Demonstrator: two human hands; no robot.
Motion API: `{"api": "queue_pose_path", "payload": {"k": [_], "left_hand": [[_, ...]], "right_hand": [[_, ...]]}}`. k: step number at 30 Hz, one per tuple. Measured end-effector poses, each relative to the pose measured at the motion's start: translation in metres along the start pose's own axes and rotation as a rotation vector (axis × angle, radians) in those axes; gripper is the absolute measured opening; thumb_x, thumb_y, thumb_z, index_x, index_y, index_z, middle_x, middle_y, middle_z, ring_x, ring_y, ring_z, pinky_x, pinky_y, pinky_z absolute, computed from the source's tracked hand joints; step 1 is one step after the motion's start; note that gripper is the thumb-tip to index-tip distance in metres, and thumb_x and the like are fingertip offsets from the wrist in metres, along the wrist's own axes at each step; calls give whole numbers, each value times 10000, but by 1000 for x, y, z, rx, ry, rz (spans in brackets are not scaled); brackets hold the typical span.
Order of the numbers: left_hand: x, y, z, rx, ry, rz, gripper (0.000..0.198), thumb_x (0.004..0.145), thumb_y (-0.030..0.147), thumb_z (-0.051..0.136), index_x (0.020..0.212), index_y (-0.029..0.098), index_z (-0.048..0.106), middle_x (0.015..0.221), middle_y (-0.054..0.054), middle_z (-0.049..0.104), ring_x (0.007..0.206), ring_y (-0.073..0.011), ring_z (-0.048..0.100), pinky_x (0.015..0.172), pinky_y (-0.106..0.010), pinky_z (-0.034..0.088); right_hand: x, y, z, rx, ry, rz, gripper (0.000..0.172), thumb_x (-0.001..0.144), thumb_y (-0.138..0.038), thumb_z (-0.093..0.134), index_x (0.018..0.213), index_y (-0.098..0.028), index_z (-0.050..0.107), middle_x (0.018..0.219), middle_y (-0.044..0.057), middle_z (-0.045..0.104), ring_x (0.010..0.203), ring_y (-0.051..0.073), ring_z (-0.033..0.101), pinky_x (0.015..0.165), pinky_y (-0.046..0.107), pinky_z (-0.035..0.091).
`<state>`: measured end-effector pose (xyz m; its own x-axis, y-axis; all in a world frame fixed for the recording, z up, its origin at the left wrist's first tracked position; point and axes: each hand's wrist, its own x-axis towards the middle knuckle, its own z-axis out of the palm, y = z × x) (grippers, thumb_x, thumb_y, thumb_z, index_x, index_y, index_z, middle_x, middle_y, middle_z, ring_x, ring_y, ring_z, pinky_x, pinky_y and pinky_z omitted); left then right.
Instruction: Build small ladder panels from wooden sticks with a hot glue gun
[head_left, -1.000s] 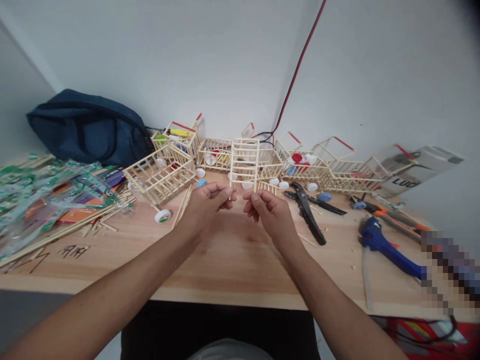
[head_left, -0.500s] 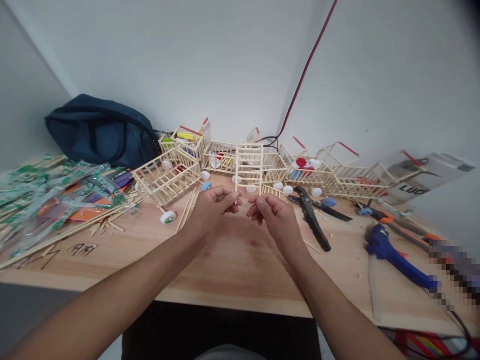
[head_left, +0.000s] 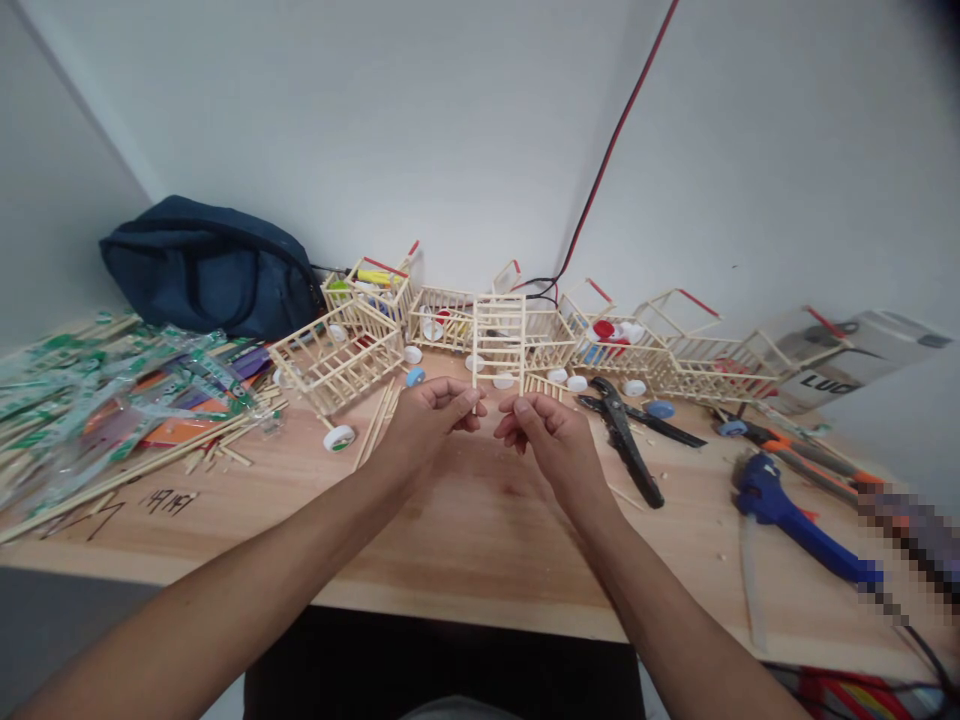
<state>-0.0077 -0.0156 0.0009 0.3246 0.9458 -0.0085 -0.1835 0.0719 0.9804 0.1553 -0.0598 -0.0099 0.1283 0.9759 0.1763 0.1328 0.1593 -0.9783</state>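
Both hands hold up a small ladder-like frame (head_left: pixel 500 342) of thin wooden sticks with several crossbars. My left hand (head_left: pixel 444 408) pinches the lower end of its left upright. My right hand (head_left: pixel 541 425) pinches the lower end of the right upright. The frame stands nearly upright above the table, in front of the row of stick carts. To the left is a wheeled stick cart (head_left: pixel 337 362) with white and blue bottle-cap wheels. Loose wooden sticks (head_left: pixel 377 420) lie beside my left hand.
Right of my hands lie black pliers (head_left: pixel 626 445) and a blue glue gun (head_left: pixel 795 530). More stick carts (head_left: pixel 720 372) with red handles line the wall. A dark blue bag (head_left: pixel 214 268) stands at the back left, behind plastic-wrapped sticks (head_left: pixel 142 400). A red-black cable (head_left: pixel 619 135) runs down the wall.
The view has shifted very slightly. Both hands keep their pinch on the stick frame, which stays almost where it was.
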Motion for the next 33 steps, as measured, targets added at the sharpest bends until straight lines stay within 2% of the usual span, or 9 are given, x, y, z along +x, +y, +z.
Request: {"api": "queue_pose_path", "payload": {"k": [4,10,16,27,33], "left_hand": [[-2,2,1,-36,17,-21,216,719,369,751,736,164,684,732,-23,667,604,-104,553,620,-261,453],[-1,-2,0,-203,-29,-25,257,681,358,794,790,134,732,765,-30,673,646,-91,561,701,-264,471],[-1,1,1,-310,-53,-111,265,668,311,809,826,107,748,743,-43,682,648,-86,581,681,-239,456],[2,0,1,-241,-10,-128,226,660,287,801,748,98,714,696,-19,657,587,-72,556,637,-233,430],[1,-2,0,-233,-9,-111,261,642,314,821,766,111,714,723,-24,666,617,-80,556,659,-246,434]], "right_hand": [[0,0,0,2,3,2,329,863,-493,577,830,-171,635,655,39,692,531,116,556,507,243,416],[2,0,-1,11,11,8,336,859,-497,580,832,-167,636,654,29,679,532,107,543,499,232,407],[2,-1,-1,13,14,14,328,848,-505,585,845,-182,641,651,17,669,539,111,544,500,231,407],[2,3,-2,42,-8,45,358,874,-506,536,924,-183,683,856,65,699,712,137,597,548,231,433],[3,1,-2,51,20,73,318,814,-481,608,882,-177,676,798,49,681,691,135,591,536,229,430]]}}
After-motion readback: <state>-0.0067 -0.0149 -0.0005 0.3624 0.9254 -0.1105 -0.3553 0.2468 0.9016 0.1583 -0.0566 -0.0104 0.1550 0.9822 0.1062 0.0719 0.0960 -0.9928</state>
